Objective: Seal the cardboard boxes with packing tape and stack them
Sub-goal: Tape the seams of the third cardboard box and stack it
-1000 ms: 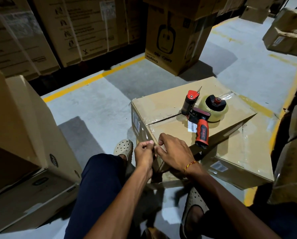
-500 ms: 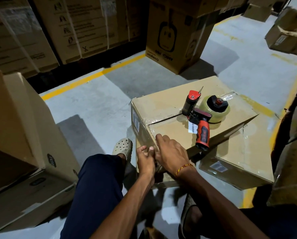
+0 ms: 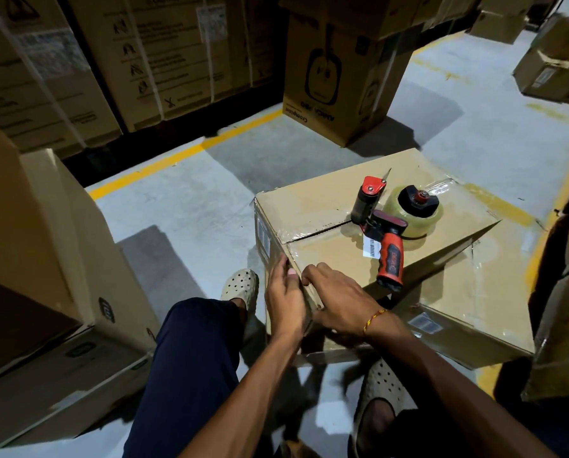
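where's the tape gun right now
In the head view, the tape gun lies on top of the cardboard box, right of centre, just beyond the right hand.

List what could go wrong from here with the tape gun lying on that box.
The tape gun lies loose on the upper box, its handle overhanging the edge; jostling may knock it off. That box sits askew on the lower box, so pressing from the left hand and right hand at its near corner might shift it.
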`<state>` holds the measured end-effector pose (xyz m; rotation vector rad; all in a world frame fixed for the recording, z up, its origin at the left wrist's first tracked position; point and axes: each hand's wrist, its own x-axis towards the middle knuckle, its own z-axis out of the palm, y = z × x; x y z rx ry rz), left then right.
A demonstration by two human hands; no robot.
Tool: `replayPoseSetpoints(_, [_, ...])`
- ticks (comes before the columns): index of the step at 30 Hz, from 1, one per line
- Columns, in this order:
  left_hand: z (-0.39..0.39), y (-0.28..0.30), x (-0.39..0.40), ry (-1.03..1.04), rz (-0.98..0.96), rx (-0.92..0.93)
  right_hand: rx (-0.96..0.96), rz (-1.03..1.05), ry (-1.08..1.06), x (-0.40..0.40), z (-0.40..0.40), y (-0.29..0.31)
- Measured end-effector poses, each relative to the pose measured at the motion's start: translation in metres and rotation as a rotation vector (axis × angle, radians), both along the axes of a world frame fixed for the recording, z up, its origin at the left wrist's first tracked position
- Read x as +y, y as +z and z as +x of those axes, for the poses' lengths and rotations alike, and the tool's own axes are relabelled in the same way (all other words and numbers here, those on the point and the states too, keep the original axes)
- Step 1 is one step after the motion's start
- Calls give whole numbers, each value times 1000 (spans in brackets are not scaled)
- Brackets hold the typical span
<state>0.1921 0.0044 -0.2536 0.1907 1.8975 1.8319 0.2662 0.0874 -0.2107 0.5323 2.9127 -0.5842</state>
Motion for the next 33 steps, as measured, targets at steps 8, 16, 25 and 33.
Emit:
replayPoseSetpoints(8, [-27,-11,15,-94,-73,54,-67,-71,-88,11,-21,8])
replayPoseSetpoints(16, [-42,-20,32,-200,-236,103,13,-43,-107,9,-17,4])
replayPoseSetpoints(25, [-59,-26,46,-74,-208,256,135,57,-129,3,-10,-4])
replayPoseSetpoints(33, [-138,-28,71,-68,-189,168,131,130,-105,6,-10,-5])
